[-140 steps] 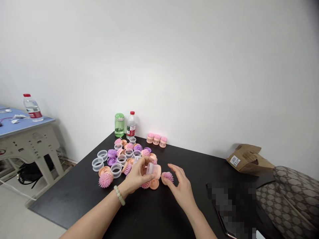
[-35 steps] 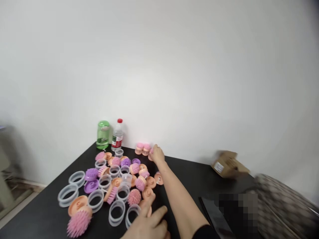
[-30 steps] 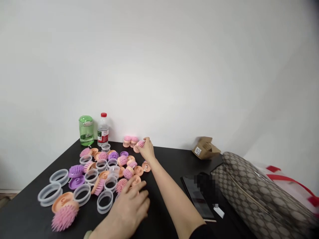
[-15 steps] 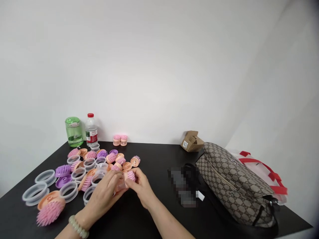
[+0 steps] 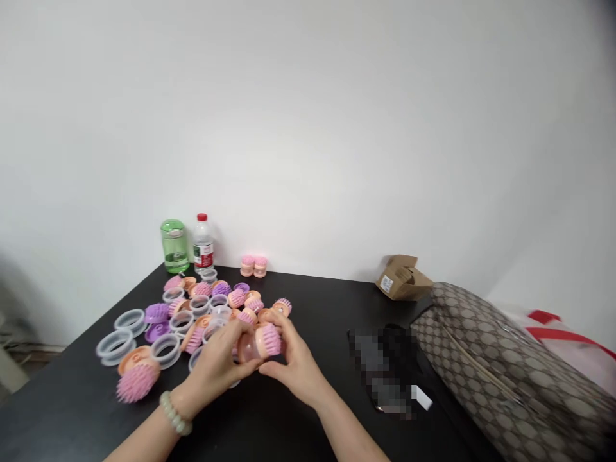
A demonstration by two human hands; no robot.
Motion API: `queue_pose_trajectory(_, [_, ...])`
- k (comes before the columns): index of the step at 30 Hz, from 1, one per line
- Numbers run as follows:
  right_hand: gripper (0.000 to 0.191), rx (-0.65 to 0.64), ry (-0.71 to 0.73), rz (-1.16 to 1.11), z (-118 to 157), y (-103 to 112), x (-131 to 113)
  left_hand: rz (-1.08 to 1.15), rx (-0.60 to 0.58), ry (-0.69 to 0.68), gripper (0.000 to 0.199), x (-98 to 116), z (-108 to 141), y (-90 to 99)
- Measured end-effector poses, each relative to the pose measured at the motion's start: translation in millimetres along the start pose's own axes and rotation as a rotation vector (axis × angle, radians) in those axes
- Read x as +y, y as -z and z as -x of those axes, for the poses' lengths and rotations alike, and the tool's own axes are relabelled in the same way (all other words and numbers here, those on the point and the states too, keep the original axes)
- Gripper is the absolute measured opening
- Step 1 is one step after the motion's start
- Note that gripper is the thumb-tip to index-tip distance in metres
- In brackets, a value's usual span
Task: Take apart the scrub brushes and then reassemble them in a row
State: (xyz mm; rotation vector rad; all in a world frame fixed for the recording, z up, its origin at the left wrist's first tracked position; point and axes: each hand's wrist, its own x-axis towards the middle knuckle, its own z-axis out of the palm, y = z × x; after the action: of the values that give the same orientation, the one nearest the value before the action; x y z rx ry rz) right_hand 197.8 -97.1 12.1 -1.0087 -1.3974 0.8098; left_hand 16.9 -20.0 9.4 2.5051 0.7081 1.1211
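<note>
Here's the left hand (image 5: 214, 366) and right hand (image 5: 298, 362) together over the black tabletop (image 5: 317, 308), fingers (image 5: 233, 337) closed tight on a pink-bristled scalp brush (image 5: 267, 340) and its clear plastic cover (image 5: 248, 350), just in front of the heap of rings and brushes (image 5: 192, 321)! Two finished-looking brushes (image 5: 253, 265) sit by the back edge, a patterned bag (image 5: 481, 359) off right.

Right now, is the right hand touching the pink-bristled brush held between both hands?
Touching. The head view shows the right hand closed around the pink-bristled brush, with no gap between them.
</note>
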Motion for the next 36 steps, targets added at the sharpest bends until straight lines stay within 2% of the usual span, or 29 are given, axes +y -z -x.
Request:
queue_pose_trajectory(1, [0.074,0.022,-0.037,-0.010,0.0,-0.3,3.4,-0.002,-0.012,-0.021,0.028,2.2,0.4,-0.4])
queue_pose_trajectory(4, [0.042,0.064,-0.101,0.067,-0.2,-1.1,10.7,-0.026,-0.006,-0.122,0.031,5.2,1.7,-2.7])
queue_pose_trajectory(6, [0.032,0.048,-0.097,0.076,0.3,-0.7,11.6,-0.049,0.006,-0.139,0.034,4.8,2.3,-3.6])
queue_pose_trajectory(10, [0.062,0.034,-0.082,0.015,2.8,1.2,11.7,-0.075,0.032,-0.140,0.033,5.8,1.9,-2.7])
queue_pose_trajectory(14, [0.037,0.009,-0.181,0.126,4.1,1.7,14.9,-0.113,-0.006,-0.176,0.025,10.3,0.8,-1.0])
queue_pose_trajectory(15, [0.036,0.000,-0.182,0.118,4.2,1.5,15.5,-0.124,-0.018,-0.178,0.024,10.7,0.8,-0.8])
queue_pose_trajectory(19, [0.065,0.012,-0.188,0.008,3.7,0.2,15.4,-0.148,-0.021,-0.175,0.030,8.6,2.2,-1.6])
queue_pose_trajectory(22, [0.047,0.002,-0.253,0.020,3.0,-0.7,13.7,-0.150,-0.047,-0.148,0.028,7.1,3.0,-2.9])
queue_pose_trajectory(24, [0.038,-0.013,-0.244,0.006,2.6,-0.2,12.4,-0.124,-0.073,-0.103,0.029,8.2,2.2,-2.0])
queue_pose_trajectory(27, [0.047,-0.029,-0.172,-0.065,2.0,3.1,10.5,0.023,-0.122,0.005,0.033,12.5,-1.7,5.1])
queue_pose_trajectory(30, [0.051,-0.077,-0.123,-0.117,1.7,8.3,7.3,0.280,-0.202,0.128,0.036,15.6,-6.4,17.5])
queue_pose_trajectory(34, [0.044,-0.186,-0.027,-0.126,4.8,9.6,0.1,0.742,-0.400,0.293,0.038,12.9,-8.5,27.8])
queue_pose_trajectory(36, [0.038,-0.223,0.019,-0.111,7.9,6.8,-2.2,0.953,-0.457,0.399,0.036,10.2,-7.9,27.6])
